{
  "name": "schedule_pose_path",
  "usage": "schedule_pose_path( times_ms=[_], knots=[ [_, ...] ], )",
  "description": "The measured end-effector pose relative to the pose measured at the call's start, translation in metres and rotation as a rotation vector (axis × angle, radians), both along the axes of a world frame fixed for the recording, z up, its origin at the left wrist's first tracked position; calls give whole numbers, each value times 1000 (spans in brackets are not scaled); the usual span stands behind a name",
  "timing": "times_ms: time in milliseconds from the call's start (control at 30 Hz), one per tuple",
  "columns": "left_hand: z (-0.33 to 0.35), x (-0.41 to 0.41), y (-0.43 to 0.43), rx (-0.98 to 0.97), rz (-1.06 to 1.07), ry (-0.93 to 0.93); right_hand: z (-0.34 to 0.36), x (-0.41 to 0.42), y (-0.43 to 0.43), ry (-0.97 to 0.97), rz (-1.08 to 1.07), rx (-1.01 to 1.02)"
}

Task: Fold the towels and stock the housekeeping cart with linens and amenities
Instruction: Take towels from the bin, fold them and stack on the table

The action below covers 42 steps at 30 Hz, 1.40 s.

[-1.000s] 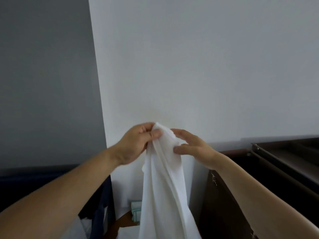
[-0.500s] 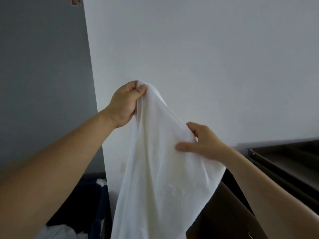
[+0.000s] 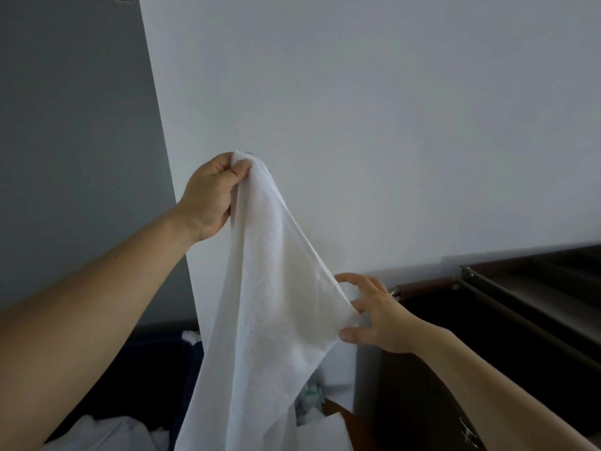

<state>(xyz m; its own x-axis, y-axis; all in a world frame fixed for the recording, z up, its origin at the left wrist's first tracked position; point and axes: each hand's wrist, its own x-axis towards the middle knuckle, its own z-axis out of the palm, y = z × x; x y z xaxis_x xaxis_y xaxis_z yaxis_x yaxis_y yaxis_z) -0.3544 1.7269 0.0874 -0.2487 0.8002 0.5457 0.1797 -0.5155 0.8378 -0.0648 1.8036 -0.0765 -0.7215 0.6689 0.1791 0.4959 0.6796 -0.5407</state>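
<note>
A thin white towel [image 3: 276,307] hangs in front of me against the pale wall. My left hand [image 3: 211,196] is raised and grips its top corner between curled fingers and thumb. My right hand [image 3: 377,314] is lower and to the right, pinching the towel's side edge with thumb and fingers while the other fingers spread. The cloth stretches in a slant between the two hands and its lower part drops out of view at the bottom.
A dark brown housekeeping cart [image 3: 520,314] with shelves stands at the right. A dark blue linen bag [image 3: 156,362] with white cloth [image 3: 107,431] inside sits at the lower left. Green-and-white items [image 3: 312,393] lie low behind the towel. A grey wall panel [image 3: 71,141] fills the left.
My hands started close together at the towel's top. The left hand rose with the corner, the right slid down and right along the edge, spreading the cloth wider.
</note>
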Motion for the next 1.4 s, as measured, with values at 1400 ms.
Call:
schedule_pose_path(
  times_ms=[1400],
  knots=[
    [-48,-124,-84,-4,204,-88,124,-40,-23,940,-296,-144]
  ],
)
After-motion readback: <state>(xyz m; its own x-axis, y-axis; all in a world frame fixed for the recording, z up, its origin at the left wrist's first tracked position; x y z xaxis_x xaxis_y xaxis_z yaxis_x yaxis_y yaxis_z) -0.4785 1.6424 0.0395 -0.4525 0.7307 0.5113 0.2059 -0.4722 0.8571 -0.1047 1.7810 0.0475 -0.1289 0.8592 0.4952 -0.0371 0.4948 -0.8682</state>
